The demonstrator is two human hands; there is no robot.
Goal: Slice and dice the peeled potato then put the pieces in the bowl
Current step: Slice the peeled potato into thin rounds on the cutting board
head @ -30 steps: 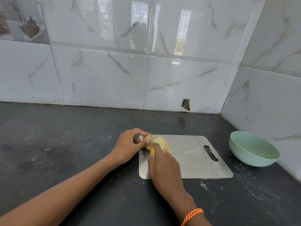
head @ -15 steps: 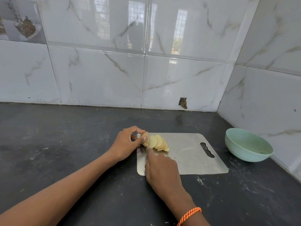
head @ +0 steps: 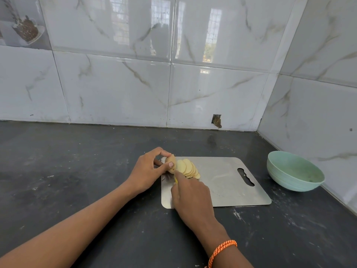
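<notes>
Head view, single entry. Cutting board [head: 228,182]: pale metal sheet with a handle slot at its right end, lay flat on the dark countertop [head: 77,180]. Potato end piece [head: 172,163]: stood at the board's far-left corner, pinched between thumb and fingers of the left hand [head: 149,169]. Potato slices [head: 188,168]: thin rounds, overlapped in a leaning row just right of the end piece, resting on the board. Right hand [head: 190,198]: fingers curled round a yellow knife handle [head: 176,179] (only a sliver showed; the blade could not be made out), forefinger stretched toward the slices; the two hands sat close together at the potato. Orange wrist cord [head: 222,250]: on the right wrist. Bowl [head: 293,171]: pale green, on the countertop right of the board, apart from it, near the side wall. Tiled wall [head: 116,84]: white, marbled, behind the countertop.
</notes>
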